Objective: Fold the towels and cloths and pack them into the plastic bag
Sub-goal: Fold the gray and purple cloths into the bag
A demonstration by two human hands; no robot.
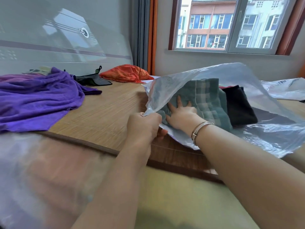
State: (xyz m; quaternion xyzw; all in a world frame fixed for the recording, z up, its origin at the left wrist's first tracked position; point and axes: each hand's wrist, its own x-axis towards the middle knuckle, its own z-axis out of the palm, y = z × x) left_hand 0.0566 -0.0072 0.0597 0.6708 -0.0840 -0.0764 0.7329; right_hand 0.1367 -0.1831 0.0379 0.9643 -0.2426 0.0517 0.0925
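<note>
Bamboo-matted bed: left hand pinches the plastic bag mouth up; right hand, fingers flat, presses the green checked towel inside. Pushing harder could unfold it or tear the thin film.

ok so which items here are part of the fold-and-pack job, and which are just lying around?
In the job:
- plastic bag, mouth held by left hand
- green checked towel inside it, pressed by right hand
- black cloth in the bag
- purple towel, unfolded
- dark cloth

Lying about:
- orange bundle
- second plastic bag
</note>
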